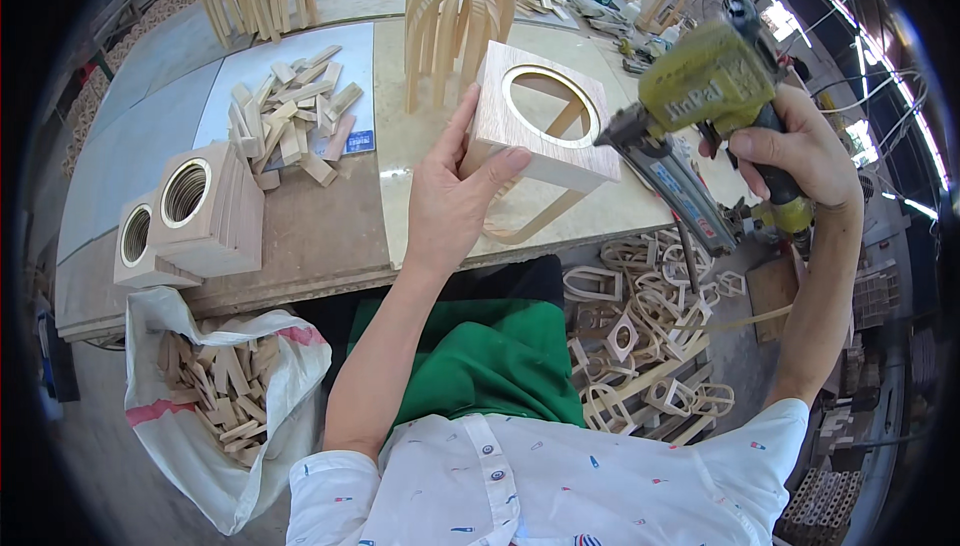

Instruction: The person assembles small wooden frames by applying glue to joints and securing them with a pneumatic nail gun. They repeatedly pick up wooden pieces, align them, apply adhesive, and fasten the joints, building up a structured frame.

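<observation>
— What is nearest the camera?
— The white printed shirt [590,476], then a green cloth [490,356] over the lap
— And the left hand [455,186]?
— Thumb and fingers are parted by the thickness of the holed wooden square [550,151], clasping its left side. The square is held tilted above the near edge of the worktop [330,216], right of the middle, a curved wooden strip [540,221] below it
— The right hand [800,151]?
— Its fingers are curled around the handle of a yellow-green nail gun [700,76]. The gun's nose is at the square's right side; whether they touch, one cannot tell
— What else is around?
— Stacked holed squares [225,216] sit by the worktop's near left corner, with loose wood strips [295,111] behind them. Beyond the held square stands an arched frame [455,16]. Below the near edge are a sack [170,446] of offcuts [235,376], left, and heaped small frames [660,346], right
</observation>
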`<action>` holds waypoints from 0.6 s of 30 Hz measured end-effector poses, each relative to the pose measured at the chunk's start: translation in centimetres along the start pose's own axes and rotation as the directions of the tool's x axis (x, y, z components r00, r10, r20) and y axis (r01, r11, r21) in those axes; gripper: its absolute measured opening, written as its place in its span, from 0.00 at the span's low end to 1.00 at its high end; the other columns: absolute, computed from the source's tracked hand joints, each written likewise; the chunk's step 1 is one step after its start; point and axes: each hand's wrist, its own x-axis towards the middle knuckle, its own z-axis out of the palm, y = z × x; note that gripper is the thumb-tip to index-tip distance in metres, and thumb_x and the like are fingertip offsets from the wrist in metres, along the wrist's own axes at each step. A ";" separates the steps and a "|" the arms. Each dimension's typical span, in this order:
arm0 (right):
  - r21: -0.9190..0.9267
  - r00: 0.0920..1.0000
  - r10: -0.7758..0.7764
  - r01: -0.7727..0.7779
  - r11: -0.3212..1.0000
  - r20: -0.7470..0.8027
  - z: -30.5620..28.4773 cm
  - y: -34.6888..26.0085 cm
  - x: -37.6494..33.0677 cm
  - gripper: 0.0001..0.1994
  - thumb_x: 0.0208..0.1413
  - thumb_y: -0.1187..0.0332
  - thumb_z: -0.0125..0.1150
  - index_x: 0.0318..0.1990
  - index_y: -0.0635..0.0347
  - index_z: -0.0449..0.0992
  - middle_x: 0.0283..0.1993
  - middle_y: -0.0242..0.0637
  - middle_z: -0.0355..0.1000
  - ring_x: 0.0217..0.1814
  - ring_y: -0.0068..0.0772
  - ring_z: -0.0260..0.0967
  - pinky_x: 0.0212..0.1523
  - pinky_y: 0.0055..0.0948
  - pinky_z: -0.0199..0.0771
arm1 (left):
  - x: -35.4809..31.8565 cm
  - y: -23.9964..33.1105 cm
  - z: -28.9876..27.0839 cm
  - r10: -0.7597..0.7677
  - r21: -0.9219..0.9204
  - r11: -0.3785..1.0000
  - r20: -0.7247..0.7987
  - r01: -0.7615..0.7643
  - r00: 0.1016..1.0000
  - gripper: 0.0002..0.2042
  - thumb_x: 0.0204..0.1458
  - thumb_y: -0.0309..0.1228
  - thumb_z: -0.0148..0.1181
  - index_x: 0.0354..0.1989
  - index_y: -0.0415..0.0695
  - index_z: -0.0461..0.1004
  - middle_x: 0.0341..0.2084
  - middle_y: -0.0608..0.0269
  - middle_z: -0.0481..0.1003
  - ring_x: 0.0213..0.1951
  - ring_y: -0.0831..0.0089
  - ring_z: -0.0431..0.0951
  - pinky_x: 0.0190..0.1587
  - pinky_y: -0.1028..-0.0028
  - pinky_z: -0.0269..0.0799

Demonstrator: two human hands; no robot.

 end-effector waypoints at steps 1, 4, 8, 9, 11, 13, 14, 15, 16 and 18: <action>0.013 1.000 -0.015 0.014 1.000 0.008 0.0 -0.1 0.3 0.13 0.53 0.70 0.62 0.41 0.71 0.73 0.30 0.39 0.75 0.15 0.18 0.64 0.16 0.19 0.64 | 0.0 -0.1 0.1 -0.003 -0.004 1.000 0.006 0.003 1.000 0.38 0.50 0.26 0.67 0.67 0.33 0.51 0.56 0.53 0.68 0.52 0.75 0.71 0.54 0.75 0.69; 0.007 0.997 -0.082 0.082 0.997 0.016 0.6 -0.5 1.6 0.13 0.53 0.69 0.62 0.40 0.72 0.73 0.27 0.39 0.74 0.14 0.18 0.64 0.15 0.19 0.63 | -0.1 -0.2 0.1 0.008 -0.009 1.000 0.008 -0.008 1.000 0.38 0.50 0.25 0.66 0.67 0.33 0.51 0.55 0.53 0.68 0.51 0.76 0.71 0.53 0.76 0.69; -0.019 0.990 -0.139 0.140 0.990 0.037 2.3 -1.9 3.3 0.14 0.53 0.68 0.62 0.40 0.71 0.73 0.26 0.39 0.73 0.14 0.18 0.64 0.15 0.19 0.63 | -0.4 -0.1 0.1 -0.014 0.002 1.000 -0.001 0.014 1.000 0.38 0.50 0.24 0.66 0.67 0.33 0.51 0.52 0.55 0.70 0.49 0.77 0.72 0.52 0.77 0.69; -0.051 0.992 -0.108 0.111 0.992 0.062 2.2 -2.1 3.6 0.15 0.53 0.68 0.61 0.43 0.72 0.73 0.30 0.43 0.74 0.14 0.18 0.63 0.15 0.18 0.64 | -0.4 0.0 0.2 -0.026 0.003 1.000 0.002 0.026 1.000 0.38 0.50 0.24 0.66 0.67 0.33 0.51 0.52 0.55 0.71 0.48 0.78 0.72 0.51 0.78 0.69; -0.061 0.993 -0.080 0.085 0.995 0.087 2.4 -2.4 3.9 0.16 0.53 0.70 0.61 0.46 0.72 0.72 0.35 0.47 0.76 0.14 0.18 0.63 0.16 0.18 0.65 | -0.4 0.0 0.2 -0.033 0.010 0.999 0.000 0.033 0.999 0.37 0.50 0.23 0.66 0.67 0.33 0.51 0.51 0.56 0.71 0.47 0.78 0.73 0.51 0.78 0.69; -0.015 0.992 -0.086 0.088 0.996 0.088 2.8 -2.7 3.9 0.15 0.53 0.71 0.61 0.46 0.71 0.72 0.35 0.46 0.76 0.14 0.19 0.63 0.16 0.19 0.65 | -0.4 0.1 0.3 -0.023 0.022 0.999 -0.009 0.023 1.000 0.37 0.50 0.23 0.65 0.67 0.33 0.51 0.50 0.56 0.71 0.46 0.79 0.73 0.50 0.78 0.70; -0.031 0.993 -0.077 0.080 0.996 0.093 3.0 -2.8 4.0 0.15 0.53 0.71 0.62 0.45 0.71 0.72 0.35 0.46 0.76 0.14 0.19 0.63 0.15 0.19 0.65 | -0.4 0.0 0.4 -0.017 0.023 1.000 -0.008 0.017 1.000 0.37 0.49 0.23 0.65 0.67 0.33 0.51 0.50 0.56 0.72 0.46 0.79 0.73 0.49 0.79 0.69; -0.046 0.993 -0.067 0.072 0.996 0.097 3.1 -2.9 4.1 0.15 0.53 0.71 0.62 0.45 0.71 0.72 0.35 0.46 0.76 0.14 0.19 0.63 0.15 0.19 0.65 | -0.4 0.0 0.4 -0.011 0.024 1.000 -0.008 0.011 1.000 0.37 0.49 0.23 0.66 0.67 0.32 0.52 0.50 0.56 0.72 0.46 0.79 0.73 0.49 0.79 0.69; -0.061 0.993 -0.058 0.064 0.996 0.101 3.2 -2.9 4.1 0.15 0.53 0.71 0.62 0.45 0.71 0.72 0.35 0.46 0.76 0.14 0.19 0.64 0.15 0.19 0.65 | -0.4 -0.1 0.4 -0.005 0.025 1.000 -0.007 0.005 1.000 0.37 0.49 0.23 0.66 0.67 0.32 0.52 0.49 0.56 0.72 0.46 0.79 0.73 0.49 0.79 0.69; -0.060 0.995 -0.040 0.045 0.997 0.095 3.1 -2.7 4.1 0.14 0.53 0.71 0.62 0.44 0.71 0.73 0.34 0.45 0.76 0.14 0.19 0.64 0.15 0.19 0.65 | -0.4 0.1 0.6 -0.009 0.034 0.999 -0.008 0.009 1.000 0.37 0.49 0.22 0.66 0.66 0.32 0.52 0.48 0.57 0.73 0.46 0.79 0.73 0.49 0.79 0.69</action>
